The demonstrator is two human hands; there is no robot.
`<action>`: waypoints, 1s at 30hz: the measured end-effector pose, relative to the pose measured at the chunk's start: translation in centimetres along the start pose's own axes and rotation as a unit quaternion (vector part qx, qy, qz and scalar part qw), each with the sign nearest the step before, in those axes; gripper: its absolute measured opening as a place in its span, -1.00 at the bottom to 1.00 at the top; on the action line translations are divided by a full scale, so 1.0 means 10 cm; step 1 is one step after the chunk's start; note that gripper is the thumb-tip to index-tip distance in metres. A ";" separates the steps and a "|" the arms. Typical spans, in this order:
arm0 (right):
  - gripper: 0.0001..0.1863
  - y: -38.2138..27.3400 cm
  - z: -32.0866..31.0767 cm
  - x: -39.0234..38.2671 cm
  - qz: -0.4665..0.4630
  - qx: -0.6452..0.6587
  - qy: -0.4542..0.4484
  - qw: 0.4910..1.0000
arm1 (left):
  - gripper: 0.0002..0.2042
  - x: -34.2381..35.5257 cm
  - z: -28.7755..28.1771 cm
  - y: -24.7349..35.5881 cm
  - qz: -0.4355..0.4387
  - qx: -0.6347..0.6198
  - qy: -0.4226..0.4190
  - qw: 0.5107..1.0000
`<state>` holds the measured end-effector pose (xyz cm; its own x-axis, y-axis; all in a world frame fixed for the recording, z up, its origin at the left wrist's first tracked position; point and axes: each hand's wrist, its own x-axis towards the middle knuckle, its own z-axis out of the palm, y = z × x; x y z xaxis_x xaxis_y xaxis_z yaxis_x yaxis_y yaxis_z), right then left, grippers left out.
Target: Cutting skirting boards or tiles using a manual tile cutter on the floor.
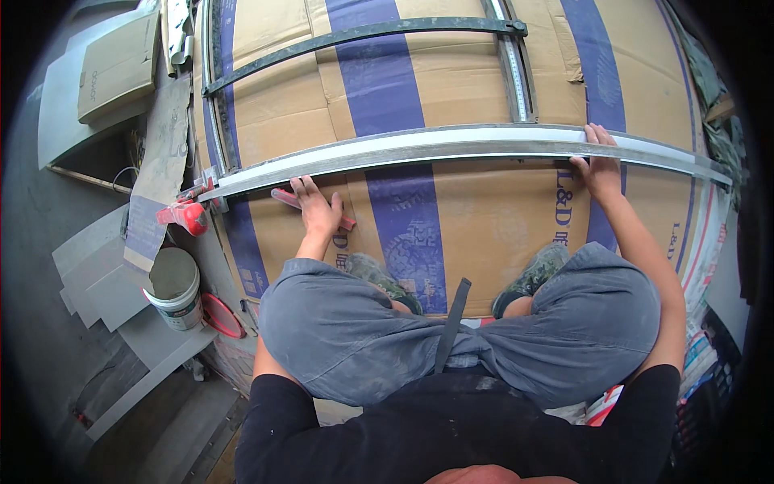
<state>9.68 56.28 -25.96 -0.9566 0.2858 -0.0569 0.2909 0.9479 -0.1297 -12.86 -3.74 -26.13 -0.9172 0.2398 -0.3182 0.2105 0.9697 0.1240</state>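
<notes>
In the head view, a person squats on a sheet of brown cardboard with purple bands (484,218), and a long, silver, straight metal rail (451,145) lies across it in front of the knees, bowed by the lens. The right hand (601,168) is at the right part of the rail, its fingers laid together over the top and its thumb on the near side, so that it grips the rail across its width. The left hand (320,211) is half open and palm down close to the near edge of the rail, fingertips forward; whether they touch it cannot be told. A slim red-and-grey handheld tool (285,197) passes under this hand and shows on both sides of it; how firmly it is held is hidden.

At the left end of the rail sits a bright red plastic fitting with a rounded body (190,218). Beyond the long rail, a dark, narrow metal crossbar (363,35) links a thin silver side rail (216,129) on the left and a silver rail with a graduated scale (516,73) on the right, which meets the long rail.

To the left of the cardboard stand a white plastic bucket with grey contents (179,313), a round red lid (223,315) just beside it, and flat grey panels (105,270). A folded brown cardboard piece (121,68) lies farther up.
</notes>
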 end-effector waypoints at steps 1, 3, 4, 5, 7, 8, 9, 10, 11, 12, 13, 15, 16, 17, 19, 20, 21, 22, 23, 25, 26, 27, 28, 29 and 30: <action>-0.10 0.01 0.00 -0.01 0.000 0.000 -0.002 1.000 | -0.05 -0.01 0.00 0.01 0.000 -0.002 0.003 1.000; -0.09 0.02 -0.01 0.00 0.014 -0.004 -0.012 1.000 | -0.06 -0.01 0.01 0.05 -0.001 -0.008 0.004 1.000; -0.09 0.03 -0.02 0.00 0.015 -0.006 -0.013 1.000 | -0.07 0.00 0.03 0.07 -0.002 -0.015 0.006 1.000; -0.09 0.04 -0.03 -0.01 0.014 -0.010 -0.014 1.000 | -0.07 0.00 0.05 0.05 -0.002 -0.016 0.006 1.000; -0.09 0.04 -0.02 0.01 0.014 -0.017 -0.015 1.000 | -0.08 0.03 0.07 -0.03 0.022 -0.011 0.017 1.000; -0.09 0.03 0.01 0.03 0.001 -0.018 -0.011 1.000 | -0.08 0.02 0.10 -0.08 0.024 -0.018 0.015 0.999; -0.09 0.05 0.02 0.02 -0.008 -0.024 -0.008 1.000 | -0.08 0.03 0.12 -0.10 0.026 -0.003 0.021 0.999; -0.09 0.05 0.04 -0.02 -0.011 -0.030 -0.004 0.999 | -0.08 0.03 0.15 -0.11 0.029 0.011 0.028 0.999; -0.09 0.02 0.05 -0.02 -0.008 -0.038 -0.004 0.999 | -0.08 0.00 0.12 -0.15 0.021 0.020 0.027 0.999; -0.09 0.01 0.07 -0.01 -0.009 -0.036 -0.013 0.999 | -0.08 -0.01 0.11 -0.16 0.019 0.012 0.027 0.999; -0.09 0.00 0.06 -0.01 -0.010 -0.033 -0.022 0.999 | -0.08 -0.02 0.10 -0.15 0.017 0.004 0.025 1.000; -0.10 0.00 0.00 -0.04 0.000 -0.034 -0.023 0.999 | -0.08 -0.01 0.13 -0.10 0.020 -0.006 0.018 1.000; -0.10 -0.01 -0.02 -0.04 0.005 -0.024 -0.022 0.999 | -0.08 0.00 0.11 -0.08 0.017 -0.004 0.015 1.000; -0.10 -0.01 -0.03 -0.03 0.005 -0.025 -0.022 0.999 | -0.08 0.00 0.10 -0.05 0.018 -0.006 0.015 1.000; -0.10 -0.01 -0.06 -0.03 0.003 -0.018 -0.010 1.000 | -0.09 0.00 0.08 0.00 0.008 -0.006 0.016 1.000; -0.10 0.01 -0.07 -0.04 0.004 -0.018 -0.011 1.000 | -0.09 0.00 0.09 0.02 0.009 -0.006 0.015 1.000; -0.10 0.04 -0.08 -0.03 0.007 -0.019 -0.015 1.000 | -0.09 0.02 0.10 0.05 0.010 -0.014 0.015 1.000; -0.11 0.07 -0.10 -0.03 0.010 -0.019 -0.018 1.000 | -0.09 0.04 0.11 0.08 0.012 -0.022 0.016 1.000; -0.11 0.07 -0.09 0.00 0.005 -0.015 -0.018 1.000 | -0.09 0.04 0.10 0.05 0.007 -0.020 0.018 1.000; -0.12 0.04 -0.12 0.05 -0.009 -0.013 -0.025 1.000 | -0.09 0.03 0.06 0.00 0.010 0.001 0.020 1.000; -0.09 -0.06 -0.12 0.08 -0.027 0.016 -0.008 0.999 | -0.11 0.00 0.00 -0.14 0.023 0.018 0.015 0.999; -0.06 -0.27 -0.13 0.13 -0.043 0.047 0.004 0.998 | -0.12 -0.07 -0.08 -0.39 0.037 0.027 0.028 0.999; -0.04 -0.23 -0.18 -0.02 -0.094 0.013 -0.027 0.995 | -0.21 -0.12 -0.13 -0.35 0.050 -0.011 0.040 0.998; -0.05 -0.13 -0.22 -0.20 -0.118 -0.023 -0.104 0.987 | -0.29 -0.19 -0.23 -0.32 0.062 -0.049 0.053 0.995; -0.07 -0.10 -0.38 -0.34 -0.088 -0.042 -0.264 0.960 | -0.29 -0.23 -0.40 -0.40 0.042 -0.048 0.068 0.996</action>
<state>12.63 54.91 -21.89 -0.8427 0.0313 -0.5375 0.1029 0.9893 -0.1037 -12.96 -8.38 -22.12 -0.9364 0.3049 -0.1738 0.2611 0.9361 0.2355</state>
